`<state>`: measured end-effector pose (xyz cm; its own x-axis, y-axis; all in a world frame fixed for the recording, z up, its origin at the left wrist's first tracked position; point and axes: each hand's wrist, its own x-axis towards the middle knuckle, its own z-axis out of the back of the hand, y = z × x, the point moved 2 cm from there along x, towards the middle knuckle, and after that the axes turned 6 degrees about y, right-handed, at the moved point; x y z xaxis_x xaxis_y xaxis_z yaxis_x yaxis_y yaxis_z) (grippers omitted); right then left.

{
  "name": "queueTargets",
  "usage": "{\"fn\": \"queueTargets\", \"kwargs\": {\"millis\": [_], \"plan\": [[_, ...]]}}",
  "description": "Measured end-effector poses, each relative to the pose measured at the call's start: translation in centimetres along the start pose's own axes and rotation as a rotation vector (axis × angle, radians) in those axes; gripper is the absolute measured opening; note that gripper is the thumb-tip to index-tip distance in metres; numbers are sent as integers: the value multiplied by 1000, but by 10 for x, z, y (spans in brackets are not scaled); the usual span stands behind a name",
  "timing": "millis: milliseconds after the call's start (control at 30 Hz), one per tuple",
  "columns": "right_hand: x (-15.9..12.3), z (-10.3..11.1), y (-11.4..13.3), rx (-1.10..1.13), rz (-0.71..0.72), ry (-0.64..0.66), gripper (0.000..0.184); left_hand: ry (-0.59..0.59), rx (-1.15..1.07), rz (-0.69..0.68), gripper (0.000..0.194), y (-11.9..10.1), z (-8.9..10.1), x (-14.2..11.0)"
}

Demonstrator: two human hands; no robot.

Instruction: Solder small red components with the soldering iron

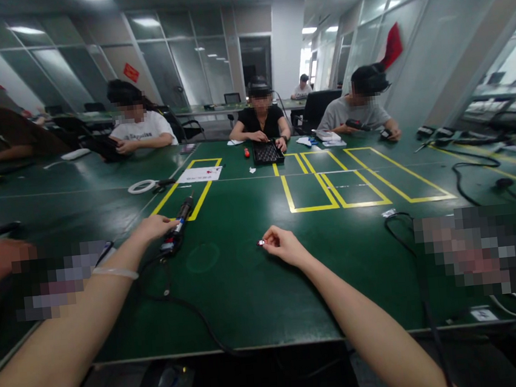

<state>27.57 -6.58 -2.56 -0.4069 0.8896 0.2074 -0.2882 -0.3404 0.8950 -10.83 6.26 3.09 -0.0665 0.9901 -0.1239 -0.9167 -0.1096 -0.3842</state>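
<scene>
On the left of the green table, my left hand [153, 227] has its fingers closed at the side of a corded electric screwdriver [182, 215]. The tool is dark with a blue band, and its thin tip points away from me. How far my fingers reach around it is hidden. My right hand [285, 245] is just above the table near the middle, thumb and fingers pinched on a small red-and-white piece [261, 243]. That piece is too small to make out further.
Yellow tape outlines [314, 209] mark the table. A white paper sheet [199, 175] lies beyond the screwdriver, near a white cable coil [142, 186]. Across from me, a person works at a black tray [267, 153]. Black cables [201, 314] run along both sides. Another person's hand [4, 257] is at far left.
</scene>
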Motion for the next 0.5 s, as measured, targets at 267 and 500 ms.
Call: {"fn": "queueTargets", "kwargs": {"millis": [267,500], "plan": [[1,-2,-2,-10,0,20,16,135,11,121,40,-5,-3,2],[2,-4,-3,-13,0,41,15,188,-96,173,43,-6,-13,8]]}}
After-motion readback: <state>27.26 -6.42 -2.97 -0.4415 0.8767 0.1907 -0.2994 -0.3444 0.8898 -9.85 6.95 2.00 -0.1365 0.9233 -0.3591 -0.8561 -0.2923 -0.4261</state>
